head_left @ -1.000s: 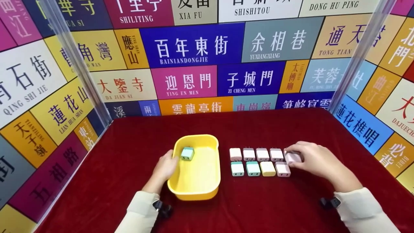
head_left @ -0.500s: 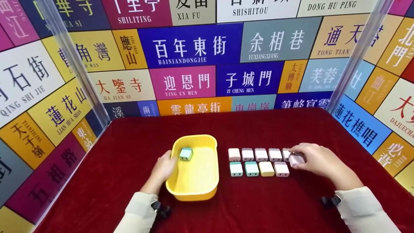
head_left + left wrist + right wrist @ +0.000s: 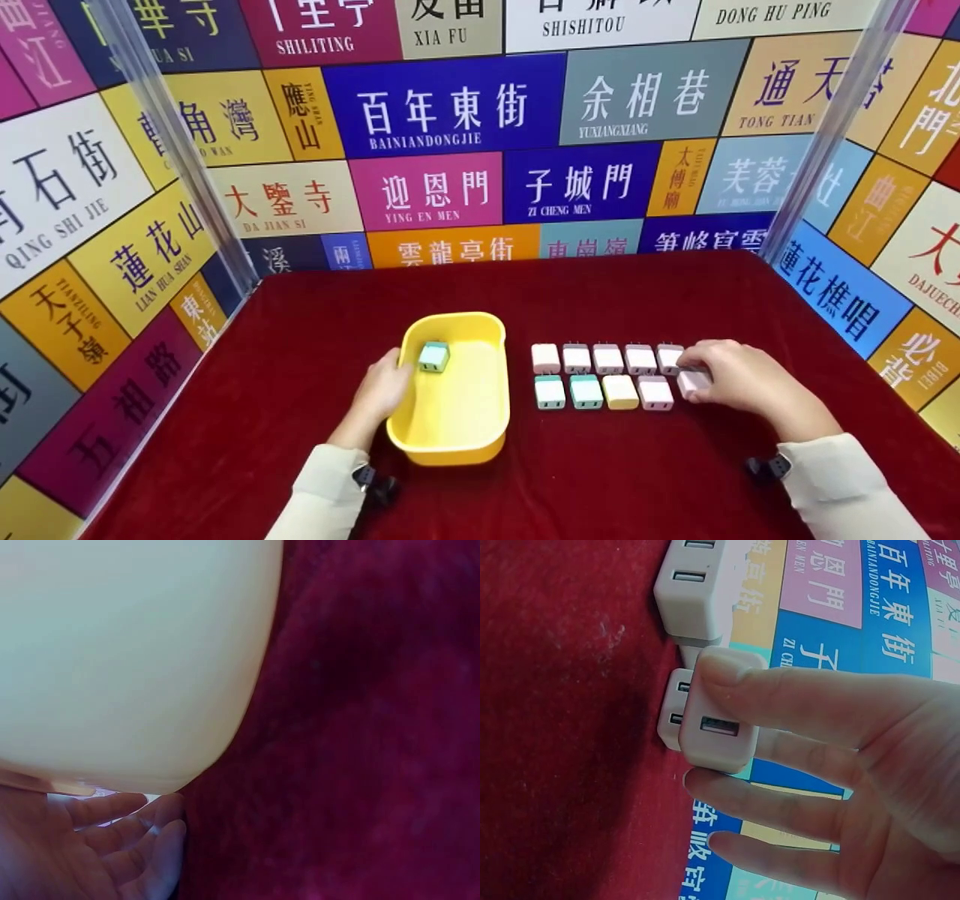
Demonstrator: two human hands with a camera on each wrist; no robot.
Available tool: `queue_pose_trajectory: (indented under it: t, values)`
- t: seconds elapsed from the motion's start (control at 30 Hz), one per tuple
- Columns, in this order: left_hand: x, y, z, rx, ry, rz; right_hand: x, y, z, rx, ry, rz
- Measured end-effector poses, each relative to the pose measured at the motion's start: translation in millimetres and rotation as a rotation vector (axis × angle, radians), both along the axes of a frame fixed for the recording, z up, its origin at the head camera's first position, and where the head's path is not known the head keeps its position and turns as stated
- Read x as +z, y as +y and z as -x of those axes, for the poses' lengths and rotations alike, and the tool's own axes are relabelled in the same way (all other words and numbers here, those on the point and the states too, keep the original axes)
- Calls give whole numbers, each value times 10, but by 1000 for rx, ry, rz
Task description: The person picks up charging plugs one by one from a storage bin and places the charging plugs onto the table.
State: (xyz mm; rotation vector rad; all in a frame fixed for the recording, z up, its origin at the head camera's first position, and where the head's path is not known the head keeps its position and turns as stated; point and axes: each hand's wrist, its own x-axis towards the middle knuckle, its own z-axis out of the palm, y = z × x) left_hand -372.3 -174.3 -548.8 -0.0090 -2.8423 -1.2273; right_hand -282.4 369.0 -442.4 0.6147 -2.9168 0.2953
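In the head view, a yellow plastic tub (image 3: pixel 459 456) stands on the red cloth with a green USB wall charger (image 3: pixel 434 357) inside. My left hand (image 3: pixel 384 386) holds the tub's left rim; in the left wrist view its fingers (image 3: pixel 124 862) lie outside the wall, the thumb hidden. On the right, my right hand (image 3: pixel 739 379) pinches a pale pink charger (image 3: pixel 693 384) at the right end of the front row. The right wrist view shows the thumb on that charger's port face (image 3: pixel 720 746). Beside it in the row sits another pink charger (image 3: pixel 656 393).
Two rows of chargers lie right of the tub. The front row has two green ones (image 3: pixel 550 392) and a yellow one (image 3: pixel 620 391); the back row has a cream one (image 3: pixel 546 358) and several pale mauve ones (image 3: pixel 609 358). Sign-printed walls (image 3: pixel 450 105) surround the cloth.
My right hand has brought the pink charger from the back row's right end toward me, to the front row's right end. A back-row charger there now shows more. The left hand stays on the tub.
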Motion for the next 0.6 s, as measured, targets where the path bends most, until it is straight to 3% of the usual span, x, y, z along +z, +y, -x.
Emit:
queue_pose_trajectory:
  t: [0.23, 0.47, 0.5, 0.6]
  values:
    - [250, 83, -175, 3, -2, -19, -5, -1, 2, -8, -16, -1]
    - [-19, 0, 3, 2, 19, 0, -51, -28, 14, -3, -33, 5]
    - [-3, 5, -10, 2, 19, 3, -60, -32, 15, -1, -34, 5]
    - [256, 89, -207, 0, 4, -16, -80, -40, 14, 3, -37, -2]
